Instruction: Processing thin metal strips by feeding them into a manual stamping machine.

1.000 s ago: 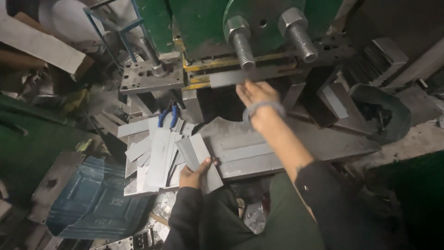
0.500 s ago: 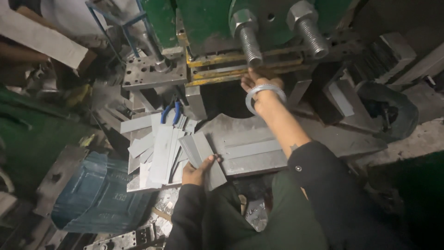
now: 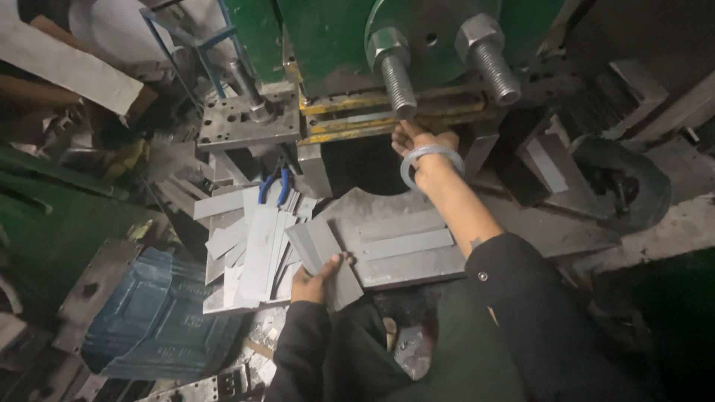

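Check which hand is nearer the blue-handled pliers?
Left. The left hand grips grey metal strips just below and right of the blue-handled pliers. The right hand is farther right, reaching into the green press opening.

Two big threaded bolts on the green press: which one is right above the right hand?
The left bolt. Its tip ends just above the right hand; the other bolt sits further right, clear of it.
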